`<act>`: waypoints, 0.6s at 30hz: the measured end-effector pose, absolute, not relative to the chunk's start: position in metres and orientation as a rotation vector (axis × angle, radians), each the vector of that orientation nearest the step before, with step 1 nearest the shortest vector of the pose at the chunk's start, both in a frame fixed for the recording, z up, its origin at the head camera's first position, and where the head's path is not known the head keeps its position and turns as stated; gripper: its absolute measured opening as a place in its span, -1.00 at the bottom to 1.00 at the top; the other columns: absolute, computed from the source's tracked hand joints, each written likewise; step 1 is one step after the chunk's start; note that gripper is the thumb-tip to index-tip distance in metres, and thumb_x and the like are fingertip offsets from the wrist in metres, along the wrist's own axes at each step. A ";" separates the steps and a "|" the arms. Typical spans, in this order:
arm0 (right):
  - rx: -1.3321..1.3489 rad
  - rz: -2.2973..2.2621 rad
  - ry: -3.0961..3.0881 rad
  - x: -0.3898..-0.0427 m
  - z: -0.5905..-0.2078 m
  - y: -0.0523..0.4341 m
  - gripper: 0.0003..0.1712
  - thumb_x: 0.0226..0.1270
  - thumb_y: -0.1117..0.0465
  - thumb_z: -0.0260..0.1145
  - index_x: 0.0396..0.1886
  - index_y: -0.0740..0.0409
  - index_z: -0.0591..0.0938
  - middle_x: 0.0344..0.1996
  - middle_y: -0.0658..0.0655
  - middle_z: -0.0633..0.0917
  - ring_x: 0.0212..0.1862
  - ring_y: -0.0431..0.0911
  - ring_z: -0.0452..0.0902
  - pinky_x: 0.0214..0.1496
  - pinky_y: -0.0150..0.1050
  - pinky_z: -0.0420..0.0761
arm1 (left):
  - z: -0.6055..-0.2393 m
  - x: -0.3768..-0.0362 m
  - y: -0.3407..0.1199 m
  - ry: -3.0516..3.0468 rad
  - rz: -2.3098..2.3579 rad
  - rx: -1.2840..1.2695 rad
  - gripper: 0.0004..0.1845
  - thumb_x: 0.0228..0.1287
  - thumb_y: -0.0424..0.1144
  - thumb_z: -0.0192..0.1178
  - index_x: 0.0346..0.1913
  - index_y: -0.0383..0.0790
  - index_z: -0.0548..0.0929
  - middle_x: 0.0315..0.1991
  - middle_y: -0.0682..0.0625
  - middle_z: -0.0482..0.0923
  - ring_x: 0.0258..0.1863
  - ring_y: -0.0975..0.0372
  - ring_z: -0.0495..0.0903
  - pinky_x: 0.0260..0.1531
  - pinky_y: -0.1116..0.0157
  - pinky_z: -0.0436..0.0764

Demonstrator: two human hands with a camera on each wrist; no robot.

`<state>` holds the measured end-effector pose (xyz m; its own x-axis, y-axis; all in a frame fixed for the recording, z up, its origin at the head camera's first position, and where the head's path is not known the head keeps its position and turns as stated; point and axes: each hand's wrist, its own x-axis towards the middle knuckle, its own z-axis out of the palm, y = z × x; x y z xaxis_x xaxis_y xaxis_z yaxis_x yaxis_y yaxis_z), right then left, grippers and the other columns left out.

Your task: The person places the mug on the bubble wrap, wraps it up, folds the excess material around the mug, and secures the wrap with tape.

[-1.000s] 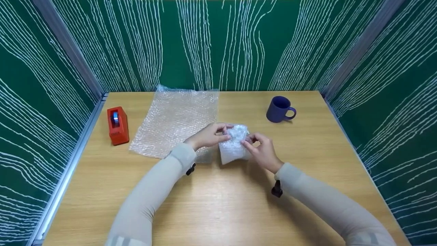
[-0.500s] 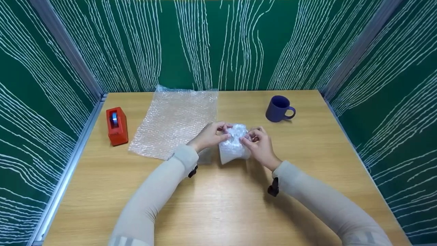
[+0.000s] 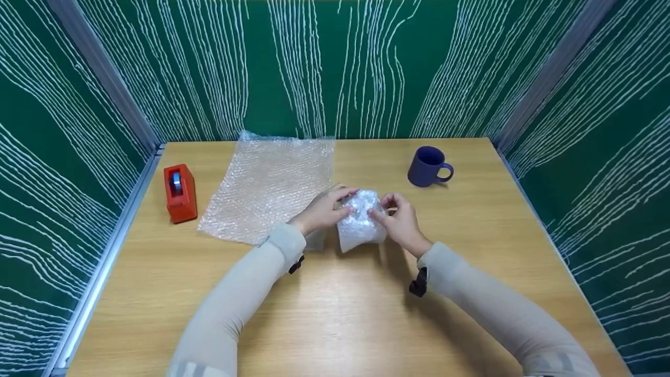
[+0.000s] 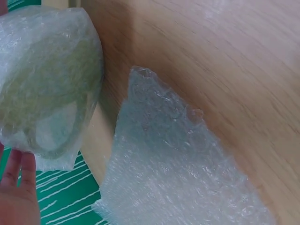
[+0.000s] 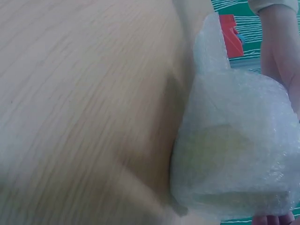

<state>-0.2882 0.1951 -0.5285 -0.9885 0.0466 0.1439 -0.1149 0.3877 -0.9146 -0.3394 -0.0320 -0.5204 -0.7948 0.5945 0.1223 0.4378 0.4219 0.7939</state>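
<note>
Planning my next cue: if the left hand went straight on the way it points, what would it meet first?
The bubble-wrapped mug that the left hand holds. Past that, the purple mug may lie roughly in line, but depth is unclear.

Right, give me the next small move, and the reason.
I'd probably tuck in the flap: it juts out from the rounded body of the wrapped bundle, and the left hand and right hand both hold that bundle.
</note>
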 end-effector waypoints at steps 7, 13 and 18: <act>0.233 1.640 -2.633 -0.298 -0.528 0.204 -0.23 0.45 0.34 0.45 0.59 0.25 0.41 0.49 0.38 0.47 0.39 0.33 0.48 0.40 0.19 0.56 | -0.519 -0.338 -0.031 2.491 1.257 0.871 -0.43 0.62 -0.25 0.17 0.60 -0.19 0.46 0.67 -0.09 0.33 0.68 -0.03 0.26 0.69 -0.04 0.25; 0.381 1.684 -2.722 -0.306 -0.529 0.213 -0.18 0.50 0.26 0.42 0.68 0.16 0.35 0.70 0.30 0.28 0.71 0.28 0.14 0.71 0.33 0.21 | -0.519 -0.336 -0.031 2.419 1.331 0.774 -0.46 0.63 -0.27 0.17 0.59 -0.09 0.50 0.64 -0.04 0.38 0.65 0.03 0.32 0.64 0.06 0.37; 0.434 1.746 -2.776 -0.309 -0.530 0.220 -0.13 0.51 0.14 0.47 0.71 0.07 0.32 0.72 0.24 0.26 0.72 0.25 0.13 0.73 0.31 0.18 | -0.518 -0.336 -0.032 2.418 1.331 0.768 -0.48 0.63 -0.27 0.17 0.57 -0.07 0.52 0.62 -0.03 0.40 0.63 0.04 0.35 0.62 0.07 0.41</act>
<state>-0.3093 0.2202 -0.5299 -0.9519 -0.3063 -0.0014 -0.1314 0.4127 -0.9013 -0.3358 -0.0320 -0.5181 -0.8209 0.5710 0.0141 0.3173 0.4355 0.8424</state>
